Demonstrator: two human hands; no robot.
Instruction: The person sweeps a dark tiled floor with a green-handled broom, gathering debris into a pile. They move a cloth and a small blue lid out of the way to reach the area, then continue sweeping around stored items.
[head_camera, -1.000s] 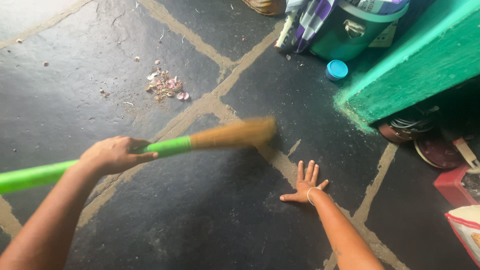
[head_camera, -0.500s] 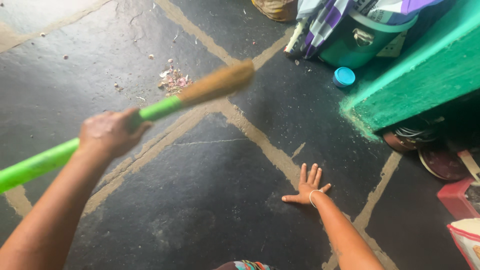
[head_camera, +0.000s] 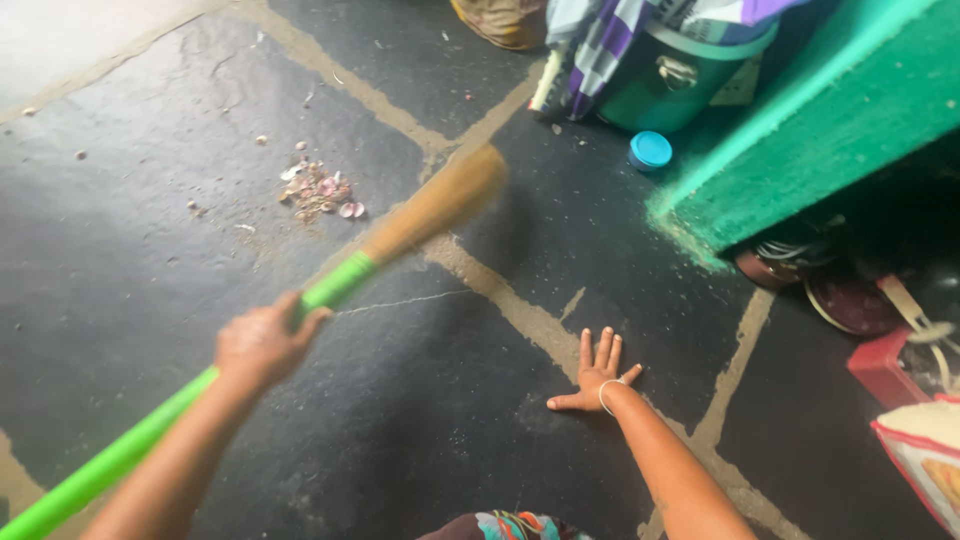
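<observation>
My left hand (head_camera: 262, 342) grips the bright green handle of a broom (head_camera: 330, 290); its tan bristle head (head_camera: 440, 200) is blurred and points up and right over the dark stone floor. My right hand (head_camera: 595, 378) lies flat on the floor with fingers spread, a thin bangle at the wrist. A small pile of pinkish peels and scraps (head_camera: 322, 192) lies on the floor just left of the bristles.
A green bucket (head_camera: 675, 80) draped with striped cloth stands at the top, a blue lid (head_camera: 651, 150) beside it. A green ledge (head_camera: 800, 130) runs along the right, with sandals (head_camera: 840, 300) under it. A red box (head_camera: 885, 365) sits at the right edge.
The broom head swung from low near my right hand up and left, then back right and slightly down. My right hand stayed flat on the floor.
</observation>
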